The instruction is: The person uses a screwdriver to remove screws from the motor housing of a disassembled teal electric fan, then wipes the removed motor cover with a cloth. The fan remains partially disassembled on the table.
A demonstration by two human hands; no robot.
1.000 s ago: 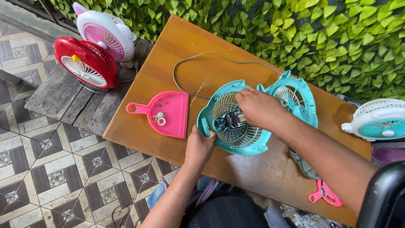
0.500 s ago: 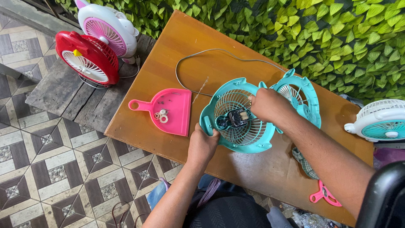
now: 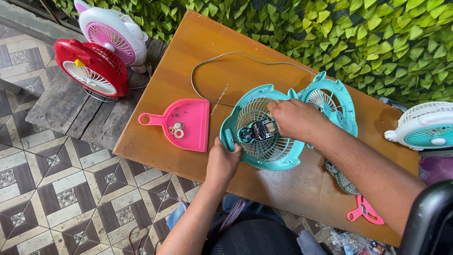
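Teal plastic fan housing (image 3: 257, 141) looks light and brittle; left hand (image 3: 222, 160) clenches its rim, right hand (image 3: 292, 118) fingers pinch the motor (image 3: 264, 128) at its centre.

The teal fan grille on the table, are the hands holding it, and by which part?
Yes. The left hand grips the teal fan grille by its near left rim, while the right hand rests over the motor at its centre.

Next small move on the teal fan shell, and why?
Probably seat the motor squarely in the teal grille shell. The right hand rests fingertips on it at the hub, the left hand grips the rim, and small parts wait in the pink dustpan.
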